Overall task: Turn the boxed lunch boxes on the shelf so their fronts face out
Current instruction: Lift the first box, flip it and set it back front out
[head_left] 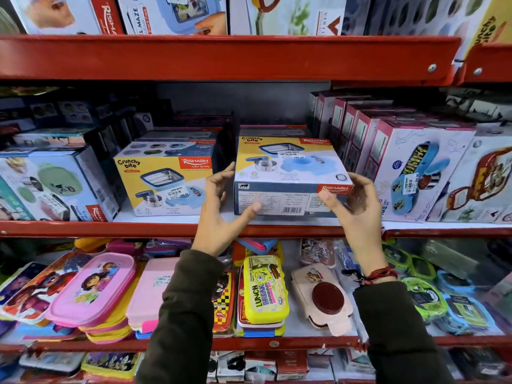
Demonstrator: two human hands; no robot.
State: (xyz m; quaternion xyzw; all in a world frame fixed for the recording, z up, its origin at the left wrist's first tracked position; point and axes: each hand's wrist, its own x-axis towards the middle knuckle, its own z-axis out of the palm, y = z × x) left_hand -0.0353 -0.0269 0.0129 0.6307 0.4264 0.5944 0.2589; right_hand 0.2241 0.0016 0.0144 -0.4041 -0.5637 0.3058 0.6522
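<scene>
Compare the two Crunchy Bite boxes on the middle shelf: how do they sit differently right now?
The left Crunchy Bite box stands with its yellow picture front facing out; the right Crunchy Bite box lies flat, picture face up, its grey barcode side facing out. No hand touches the left box; the left hand and right hand flank the right one. Both carry the same Rishabh design and a price sticker.

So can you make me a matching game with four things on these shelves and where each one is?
Things:
1. Crunchy Bite box between the hands
2. Crunchy Bite box with its front facing out
3. yellow Lunch Break box
4. pink lidded box

Places:
A. lower shelf, left of the left sleeve
B. middle shelf, left of the left hand
C. lower shelf, between the two sleeves
D. middle shelf, barcode side facing out, right hand at its right corner

Pairs: 1-D, 2-B, 3-C, 4-A
</scene>
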